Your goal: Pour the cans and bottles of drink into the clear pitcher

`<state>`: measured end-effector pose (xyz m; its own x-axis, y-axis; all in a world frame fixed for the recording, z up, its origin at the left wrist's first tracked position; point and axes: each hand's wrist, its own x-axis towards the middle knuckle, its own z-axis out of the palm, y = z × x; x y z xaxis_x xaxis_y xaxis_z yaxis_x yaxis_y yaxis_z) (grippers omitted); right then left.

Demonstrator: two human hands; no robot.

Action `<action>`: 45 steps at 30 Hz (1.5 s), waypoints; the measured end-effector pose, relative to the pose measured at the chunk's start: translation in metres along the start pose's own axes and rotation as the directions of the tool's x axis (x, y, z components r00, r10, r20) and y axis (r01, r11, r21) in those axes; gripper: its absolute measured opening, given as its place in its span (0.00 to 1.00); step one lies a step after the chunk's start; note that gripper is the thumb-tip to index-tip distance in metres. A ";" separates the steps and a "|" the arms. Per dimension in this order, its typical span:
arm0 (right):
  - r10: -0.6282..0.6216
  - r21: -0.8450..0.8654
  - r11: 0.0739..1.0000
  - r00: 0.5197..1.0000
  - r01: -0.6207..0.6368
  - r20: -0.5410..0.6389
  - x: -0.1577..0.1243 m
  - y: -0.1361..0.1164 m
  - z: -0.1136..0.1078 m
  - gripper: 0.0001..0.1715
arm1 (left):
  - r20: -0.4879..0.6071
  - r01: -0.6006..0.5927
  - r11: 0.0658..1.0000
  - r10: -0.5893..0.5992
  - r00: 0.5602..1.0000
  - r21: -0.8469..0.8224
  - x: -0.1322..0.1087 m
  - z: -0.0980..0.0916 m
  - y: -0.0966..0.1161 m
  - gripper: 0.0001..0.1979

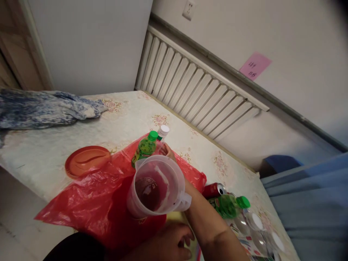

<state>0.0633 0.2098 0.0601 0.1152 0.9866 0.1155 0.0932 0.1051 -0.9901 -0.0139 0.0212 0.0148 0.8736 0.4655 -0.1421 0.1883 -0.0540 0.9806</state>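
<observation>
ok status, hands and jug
right hand behind jug, fingers at white-cap bottle, grip hidden. left hand low near jug base, loosely curled. green bottle tight beside the white-cap one.

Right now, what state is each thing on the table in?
pitcher: upright, lid off, some red liquid inside
red lid: off, lying on the table
standing green bottle: upright, capped
white-capped bottle: upright, capped, right hand at it
red can: on its side
lying green bottle: on its side, capped
red bag: spread out, crumpled
left hand: fingers curled, grip unclear
</observation>
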 end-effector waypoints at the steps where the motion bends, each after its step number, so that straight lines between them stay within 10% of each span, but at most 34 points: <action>1: -0.002 0.035 0.999 1.000 0.002 -0.003 -0.002 -0.001 -0.007 0.46 | -0.011 -0.017 1.000 0.017 1.000 0.001 0.000 0.000 0.002 0.14; 7: 0.096 0.023 0.995 0.981 -0.093 -0.171 -0.062 -0.011 -0.059 0.38 | -0.026 -0.115 0.992 0.116 0.993 0.045 0.011 0.003 -0.008 0.13; 14: 0.103 0.018 0.994 0.912 -0.104 -0.396 -0.223 -0.013 -0.113 0.28 | 0.041 -0.163 0.985 0.165 0.985 -0.052 0.016 0.004 -0.011 0.18; 17: 0.102 -0.059 0.983 0.791 -0.171 -0.603 -0.293 0.000 -0.142 0.23 | 0.051 -0.163 0.982 0.168 0.984 -0.091 0.016 0.004 -0.013 0.19; 21: -0.052 -0.222 0.926 0.479 -0.304 -0.876 -0.347 0.016 -0.186 0.23 | 0.063 -0.169 0.978 0.178 0.982 -0.125 0.018 0.003 -0.013 0.21; 25: -0.213 -0.301 0.841 0.235 -0.449 -0.948 -0.346 0.021 -0.222 0.33 | 0.076 -0.166 0.977 0.177 0.981 -0.132 0.019 0.002 -0.011 0.21; 35: -0.251 -0.334 0.776 0.224 -0.535 -0.942 -0.301 0.028 -0.236 0.25 | 0.091 -0.165 0.980 0.175 0.980 -0.108 0.021 0.003 -0.010 0.19; 45: -0.252 -0.330 0.740 0.214 -0.585 -0.944 -0.326 0.021 -0.221 0.22 | 0.085 -0.184 0.974 0.196 0.977 -0.128 0.022 0.006 -0.013 0.19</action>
<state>0.2464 -0.1371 0.0194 0.9345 0.0668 0.3496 0.3283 -0.5411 -0.7742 0.0059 0.0265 -0.0015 0.9286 0.3687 0.0416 -0.0349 -0.0248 0.9991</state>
